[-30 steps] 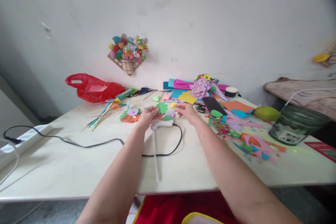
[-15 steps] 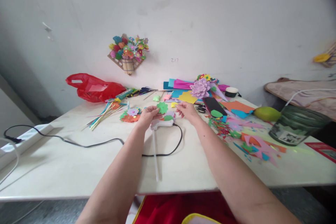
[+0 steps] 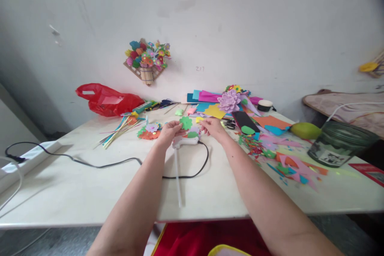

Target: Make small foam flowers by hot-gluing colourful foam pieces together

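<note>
My left hand (image 3: 171,131) is closed in a pinch on a green scalloped foam flower (image 3: 186,123), held up over the table. My right hand (image 3: 212,128) is pinched at its fingertips around a small yellow foam piece (image 3: 198,120), a little to the right of the flower. Just below both hands lies a white glue gun (image 3: 187,141), a long glue stick (image 3: 178,180) protruding from it toward me. A lilac and green foam flower (image 3: 193,132) is partly visible behind the glue gun. Left of my left hand sit several layered foam flowers (image 3: 150,131).
A black cord (image 3: 105,166) runs left to a power strip (image 3: 36,156). Foam sheets (image 3: 207,97), scissors (image 3: 230,124) and colourful scraps (image 3: 291,166) spread across the back and right. A green jar (image 3: 336,144) stands at right, a red bag (image 3: 109,100) at back left.
Both hands stay nearly in place with the green flower and the yellow piece. The right hand's fingers shift very slightly, and the whole view moves a touch.
</note>
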`<state>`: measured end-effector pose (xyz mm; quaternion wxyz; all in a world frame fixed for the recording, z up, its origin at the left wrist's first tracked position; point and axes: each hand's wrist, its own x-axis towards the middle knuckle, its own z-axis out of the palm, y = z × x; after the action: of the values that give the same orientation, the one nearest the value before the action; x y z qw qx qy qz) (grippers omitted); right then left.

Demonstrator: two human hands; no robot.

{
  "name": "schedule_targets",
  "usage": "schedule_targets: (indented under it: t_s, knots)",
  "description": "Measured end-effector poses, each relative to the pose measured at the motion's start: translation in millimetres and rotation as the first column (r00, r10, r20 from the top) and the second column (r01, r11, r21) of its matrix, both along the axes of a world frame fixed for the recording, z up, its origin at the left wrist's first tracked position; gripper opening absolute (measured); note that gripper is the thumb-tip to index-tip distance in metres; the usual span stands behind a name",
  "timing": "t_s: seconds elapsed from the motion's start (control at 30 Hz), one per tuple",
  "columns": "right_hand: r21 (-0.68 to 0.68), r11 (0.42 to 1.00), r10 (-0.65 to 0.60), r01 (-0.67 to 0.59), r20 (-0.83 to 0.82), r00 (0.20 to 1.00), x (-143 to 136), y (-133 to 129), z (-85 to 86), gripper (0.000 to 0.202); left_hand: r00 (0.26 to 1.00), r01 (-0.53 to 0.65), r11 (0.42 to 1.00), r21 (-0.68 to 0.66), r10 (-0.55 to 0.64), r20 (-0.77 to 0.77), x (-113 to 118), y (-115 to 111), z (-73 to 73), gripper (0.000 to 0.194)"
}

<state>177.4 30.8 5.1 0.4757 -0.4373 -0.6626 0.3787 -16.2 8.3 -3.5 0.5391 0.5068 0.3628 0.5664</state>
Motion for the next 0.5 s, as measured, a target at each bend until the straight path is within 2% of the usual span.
schedule_targets:
  t_s: [0.13, 0.3, 0.4, 0.5]
  knots:
    - [0.022, 0.999, -0.025, 0.024, 0.013, 1.000, 0.4, 1.1, -1.0, 0.032, 1.000, 0.023, 1.000, 0.002, -0.023, -0.001, 0.0, -0.4, 0.1, 0.026]
    - [0.038, 0.999, -0.034, 0.033, 0.027, 0.999, -0.6, 3.5, -2.6, 0.011, 1.000, 0.023, 1.000, -0.008, -0.023, 0.001, 0.4, -1.9, 1.5, 0.025]
    - [0.054, 0.998, -0.020, 0.019, 0.017, 1.000, -0.9, 3.9, -2.3, 0.009, 1.000, 0.026, 1.000, -0.009, -0.026, -0.003, 0.7, -2.3, 1.9, 0.025]
    - [0.053, 0.999, -0.010, 0.010, 0.003, 1.000, -0.7, 2.3, -1.1, 0.023, 1.000, 0.027, 1.000, -0.008, -0.027, 0.001, 0.8, -2.3, 1.9, 0.026]
